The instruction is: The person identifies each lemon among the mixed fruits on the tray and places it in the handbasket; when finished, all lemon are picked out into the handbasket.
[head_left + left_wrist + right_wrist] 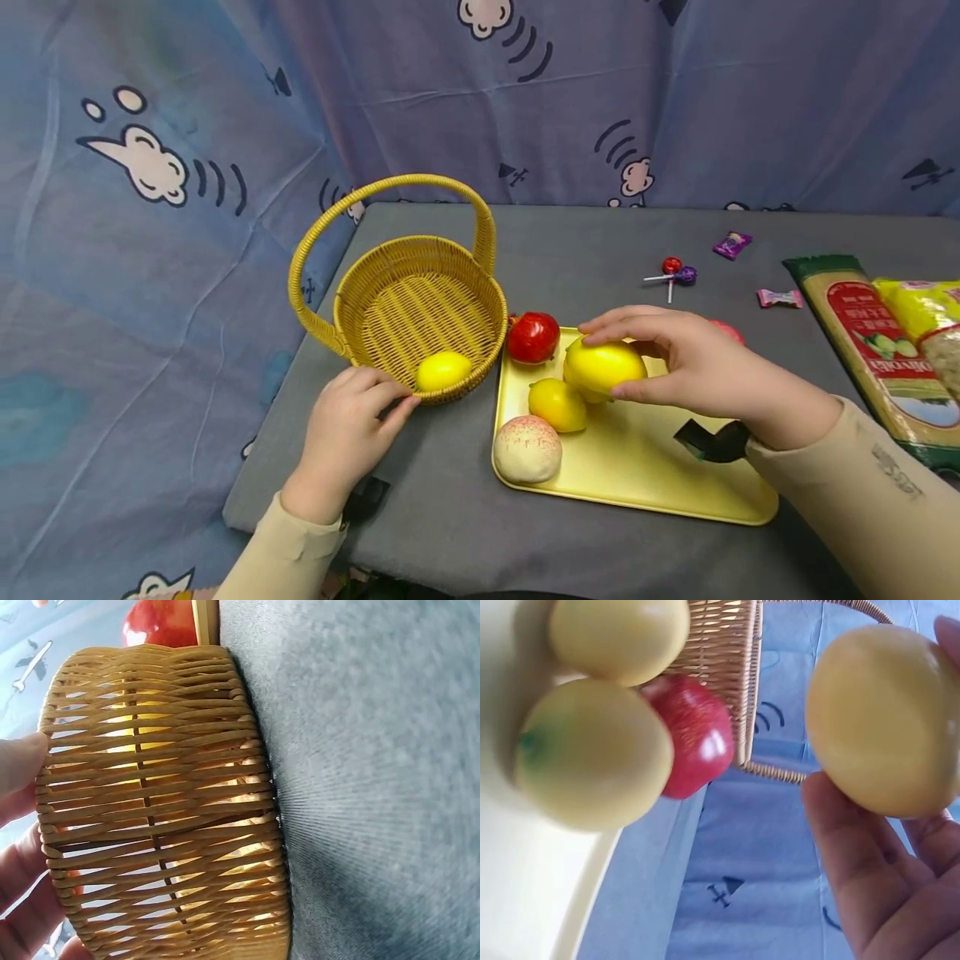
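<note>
My left hand [348,437] pinches the near rim of a yellow wicker basket [423,250], thumb outside in the left wrist view. One lemon [444,371] lies inside the basket, near that rim. Over a yellow tray [652,467], my right hand [693,362] grips another lemon [885,720] between thumb and fingers, raised off the tray in the right wrist view. Below it, two more lemons [557,405] sit on the tray, one partly hidden by the held lemon. A red pomegranate [533,337] and a pale peach [527,450] lie at the tray's left side.
Right of the tray lie a pasta packet [885,350] and a yellow bag [926,312]. Lollipops [678,272] and wrapped candies [732,244] are scattered behind it. A pink-red item [727,331] shows partly behind my right wrist. Patterned blue cloth [570,108] hangs behind the grey table.
</note>
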`<state>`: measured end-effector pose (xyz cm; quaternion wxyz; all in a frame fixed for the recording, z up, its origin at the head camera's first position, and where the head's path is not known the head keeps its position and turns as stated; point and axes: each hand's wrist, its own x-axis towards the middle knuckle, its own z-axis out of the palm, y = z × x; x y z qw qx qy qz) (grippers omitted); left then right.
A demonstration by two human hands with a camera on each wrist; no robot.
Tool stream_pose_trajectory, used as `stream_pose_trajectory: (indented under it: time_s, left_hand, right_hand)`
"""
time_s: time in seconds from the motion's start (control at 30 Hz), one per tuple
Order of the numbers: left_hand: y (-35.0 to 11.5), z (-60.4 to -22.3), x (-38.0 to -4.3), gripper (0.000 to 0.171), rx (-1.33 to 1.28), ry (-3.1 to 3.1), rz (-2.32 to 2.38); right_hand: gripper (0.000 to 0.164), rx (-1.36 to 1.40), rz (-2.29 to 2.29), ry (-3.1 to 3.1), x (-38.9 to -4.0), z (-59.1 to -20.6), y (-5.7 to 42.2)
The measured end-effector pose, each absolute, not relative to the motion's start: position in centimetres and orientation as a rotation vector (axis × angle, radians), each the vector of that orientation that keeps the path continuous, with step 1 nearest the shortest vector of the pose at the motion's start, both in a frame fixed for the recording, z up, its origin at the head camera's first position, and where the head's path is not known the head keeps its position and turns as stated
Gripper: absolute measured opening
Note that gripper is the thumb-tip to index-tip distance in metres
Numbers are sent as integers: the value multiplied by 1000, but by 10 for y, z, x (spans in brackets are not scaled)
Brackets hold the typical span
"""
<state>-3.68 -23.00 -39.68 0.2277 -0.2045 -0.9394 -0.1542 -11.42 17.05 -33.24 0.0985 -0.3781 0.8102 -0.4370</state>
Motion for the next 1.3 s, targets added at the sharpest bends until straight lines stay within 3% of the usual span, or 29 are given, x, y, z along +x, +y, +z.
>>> stream_pose_trajectory:
  time_s: [0.63,1.3]
  left_hand:
    - [-230,-399,-38,12,-521,-2592,-447]
    - [-231,-398,-37,12,-520,-2570,-455]
  right_hand:
    - [51,-1068,-1355,2299,-146,-321,107]
    - [52,-1047,-1261,2258,-189,-340,17]
